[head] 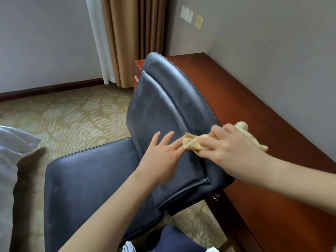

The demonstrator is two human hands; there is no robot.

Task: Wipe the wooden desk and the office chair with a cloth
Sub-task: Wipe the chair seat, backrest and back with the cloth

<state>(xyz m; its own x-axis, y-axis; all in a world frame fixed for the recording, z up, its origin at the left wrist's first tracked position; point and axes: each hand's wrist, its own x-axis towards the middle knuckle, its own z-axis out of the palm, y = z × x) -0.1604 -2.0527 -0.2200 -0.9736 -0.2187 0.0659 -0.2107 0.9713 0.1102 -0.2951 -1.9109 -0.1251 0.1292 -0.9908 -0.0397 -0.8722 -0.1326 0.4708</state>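
A dark blue leather office chair [160, 110] stands in the middle, its backrest toward the wooden desk [245, 110] on the right. My right hand [231, 144] grips a crumpled yellow cloth [190, 143] against the upper edge of the backrest. My left hand [161, 157] lies flat on the front of the backrest with its fingers straight, the fingertips touching the cloth's left end. Part of the cloth sticks out behind my right hand, over the desk.
The reddish-brown desk runs along the grey wall [272, 51] on the right. Patterned carpet [69, 117] covers the floor on the left. White bedding [11, 153] shows at the left edge. Brown curtains [131, 39] hang at the back.
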